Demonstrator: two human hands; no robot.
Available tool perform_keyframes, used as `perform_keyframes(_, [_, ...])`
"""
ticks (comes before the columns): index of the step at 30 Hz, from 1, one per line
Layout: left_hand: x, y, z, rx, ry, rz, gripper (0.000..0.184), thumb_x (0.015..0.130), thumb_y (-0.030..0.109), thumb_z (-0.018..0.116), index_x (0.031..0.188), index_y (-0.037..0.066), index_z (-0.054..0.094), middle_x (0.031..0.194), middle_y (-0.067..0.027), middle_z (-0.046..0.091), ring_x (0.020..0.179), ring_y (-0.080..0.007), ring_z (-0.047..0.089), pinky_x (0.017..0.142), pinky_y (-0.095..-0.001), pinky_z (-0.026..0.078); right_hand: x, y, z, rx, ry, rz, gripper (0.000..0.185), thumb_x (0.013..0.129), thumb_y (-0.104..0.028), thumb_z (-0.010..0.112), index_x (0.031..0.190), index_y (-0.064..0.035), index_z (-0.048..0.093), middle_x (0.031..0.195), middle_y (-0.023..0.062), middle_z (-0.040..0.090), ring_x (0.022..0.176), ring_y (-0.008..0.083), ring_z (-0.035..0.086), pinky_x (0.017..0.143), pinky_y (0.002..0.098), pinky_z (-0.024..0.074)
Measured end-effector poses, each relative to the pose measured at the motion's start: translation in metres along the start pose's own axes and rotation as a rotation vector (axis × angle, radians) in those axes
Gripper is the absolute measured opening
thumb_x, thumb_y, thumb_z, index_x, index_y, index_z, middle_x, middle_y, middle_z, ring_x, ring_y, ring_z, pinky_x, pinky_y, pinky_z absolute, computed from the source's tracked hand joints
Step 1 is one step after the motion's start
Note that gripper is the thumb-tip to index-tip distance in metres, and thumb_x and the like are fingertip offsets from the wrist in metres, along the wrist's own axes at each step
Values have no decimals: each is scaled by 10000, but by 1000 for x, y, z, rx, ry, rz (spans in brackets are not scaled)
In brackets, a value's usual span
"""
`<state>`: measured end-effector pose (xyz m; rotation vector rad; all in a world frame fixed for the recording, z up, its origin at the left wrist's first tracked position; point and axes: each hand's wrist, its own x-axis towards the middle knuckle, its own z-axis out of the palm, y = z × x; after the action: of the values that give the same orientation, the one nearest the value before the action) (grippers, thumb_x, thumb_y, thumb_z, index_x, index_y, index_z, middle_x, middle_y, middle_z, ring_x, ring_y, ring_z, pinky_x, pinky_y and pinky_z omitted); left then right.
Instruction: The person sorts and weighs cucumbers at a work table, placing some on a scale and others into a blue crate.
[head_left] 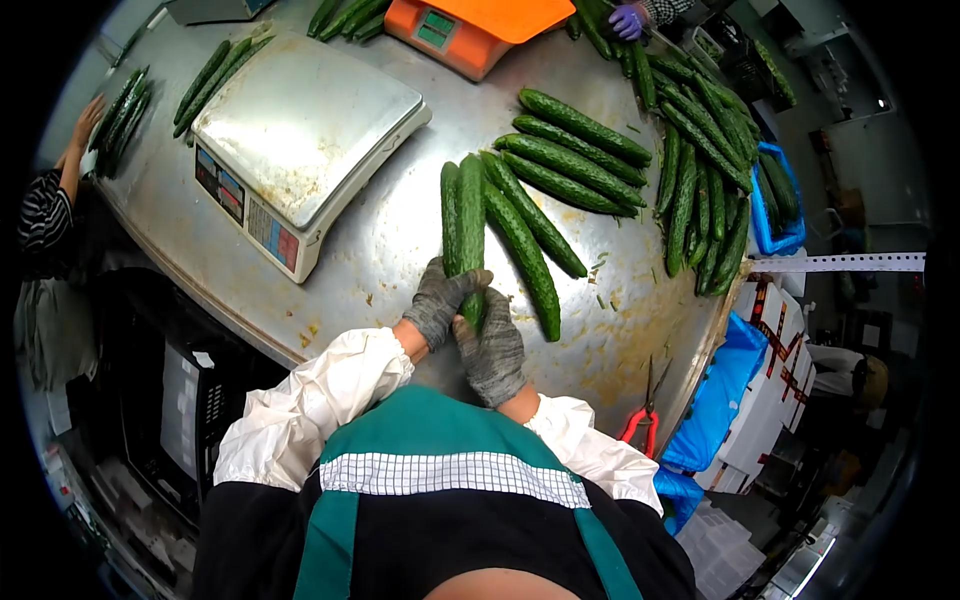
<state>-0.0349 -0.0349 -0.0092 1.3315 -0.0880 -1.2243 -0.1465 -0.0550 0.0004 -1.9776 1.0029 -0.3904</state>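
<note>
My left hand, in a grey knit glove, is closed around the lower part of a long green cucumber. A second cucumber lies close against its left side, partly hidden by that hand. My right hand, gloved the same way, grips the near end of the front cucumber, with its thumb on the left side. Just to the right, two more cucumbers lie slanting on the metal table. Beyond them several cucumbers rest side by side.
A flat weighing scale stands left, an orange scale at the back. A cucumber pile and blue-lined crate are right. Red-handled scissors lie near the table edge. Co-workers' hands and purple glove appear.
</note>
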Motion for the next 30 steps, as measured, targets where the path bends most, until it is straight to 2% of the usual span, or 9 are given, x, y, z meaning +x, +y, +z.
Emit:
perform_keyframes(1, [2,-3,-3,-59,9,3,424,609,209,728,915,18,503,764,-60,535,646,-143,510,557,-256,441,-1,-3,-1,-24,-4,-7,500,767,-276,578,1134,18,407,892,209,567,756,336,575,652,388,459])
perform_keyframes(8, [-30,27,-3,21,1,294,506,616,205,713,993,15,433,783,-43,511,673,-129,498,573,-249,442,-11,-29,-22,174,-50,-179,630,709,-285,648,1188,24,380,895,161,550,735,268,571,649,340,467])
perform_keyframes(11, [-34,59,-19,25,-52,463,473,638,149,675,1023,18,432,797,-58,522,685,-128,514,570,-238,458,-12,-26,-24,214,-81,-286,679,644,-199,703,1211,-13,379,939,122,537,657,199,536,618,304,465])
perform_keyframes(13, [-39,111,-31,211,17,430,572,607,169,716,1069,1,425,855,-79,538,744,-162,524,619,-280,474,-13,-31,-30,250,-116,-266,651,628,-112,706,1202,-63,404,960,91,534,629,146,501,593,282,456])
perform_keyframes(14, [-37,128,-43,490,87,571,622,638,228,678,1155,21,400,844,-50,527,731,-134,492,662,-248,436,-14,-29,-33,254,-117,-272,651,628,-112,706,1202,-63,404,960,91,534,629,146,501,593,282,456])
perform_keyframes(17, [-35,191,-86,821,210,614,630,574,202,703,1082,-39,419,822,-62,531,718,-145,493,649,-261,438,-16,-12,-33,213,-46,-214,605,633,-37,684,1178,-74,424,966,78,521,616,132,487,566,261,446])
perform_keyframes(22, [-27,252,-124,1300,455,267,747,537,267,697,1131,-75,399,882,-150,561,772,-219,548,690,-299,454,-21,14,-32,229,66,-190,537,699,-43,649,1184,-74,420,966,64,518,596,103,463,561,238,429])
perform_keyframes(24, [-11,252,-147,1430,471,280,785,531,300,691,1154,-74,395,968,-227,556,891,-293,552,779,-340,442,-21,16,-33,196,56,-195,514,713,-54,638,1180,-62,424,963,74,522,601,102,460,576,232,427])
perform_keyframes(30, [1,253,-153,1646,441,104,767,539,289,685,1176,-28,399,1020,-236,546,943,-327,545,809,-351,439,-16,16,-30,202,23,-226,503,727,-69,629,1180,-26,417,984,107,521,628,121,481,596,238,435])
